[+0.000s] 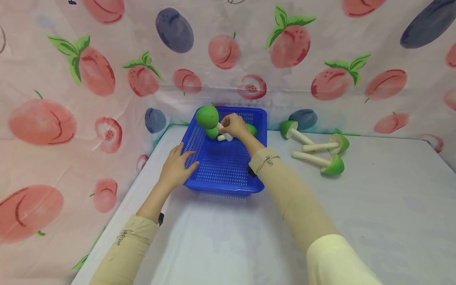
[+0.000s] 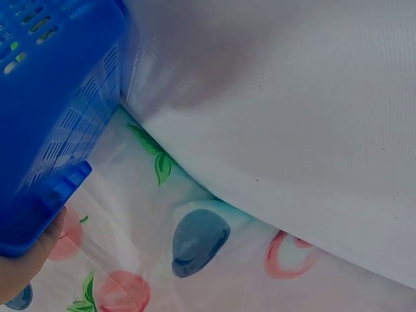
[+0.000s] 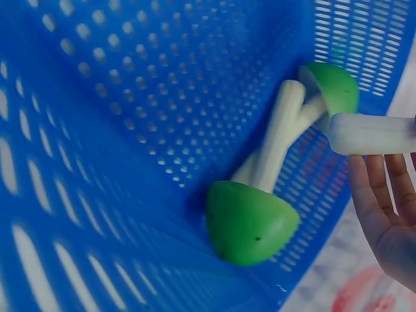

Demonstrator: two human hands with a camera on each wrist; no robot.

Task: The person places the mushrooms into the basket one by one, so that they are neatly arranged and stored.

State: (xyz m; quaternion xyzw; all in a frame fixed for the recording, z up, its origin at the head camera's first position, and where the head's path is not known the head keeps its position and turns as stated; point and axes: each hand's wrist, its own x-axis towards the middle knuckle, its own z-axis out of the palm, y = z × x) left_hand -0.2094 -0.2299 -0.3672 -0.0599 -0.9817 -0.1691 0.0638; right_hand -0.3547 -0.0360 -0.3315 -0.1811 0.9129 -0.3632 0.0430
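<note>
My right hand (image 1: 235, 126) holds a toy mushroom (image 1: 208, 116) with a green cap and pale stem above the far end of a blue plastic basket (image 1: 224, 189). In the right wrist view, the fingers (image 3: 370, 195) lie against its stem (image 3: 374, 133); its cap is out of that view. Inside the basket lie more green-capped mushrooms (image 3: 253, 224), their stems crossing. My left hand (image 1: 174, 168) holds the basket's left rim, thumb and index finger over the inner side, the other fingers outside. The left wrist view shows part of this hand (image 2: 39, 257) against the rim.
Three more green-capped mushrooms (image 1: 333, 165) lie on the white table (image 1: 384, 206) to the right of the basket. A fruit-printed cloth (image 1: 249, 51) hangs behind and along the left side, meeting the table's edge.
</note>
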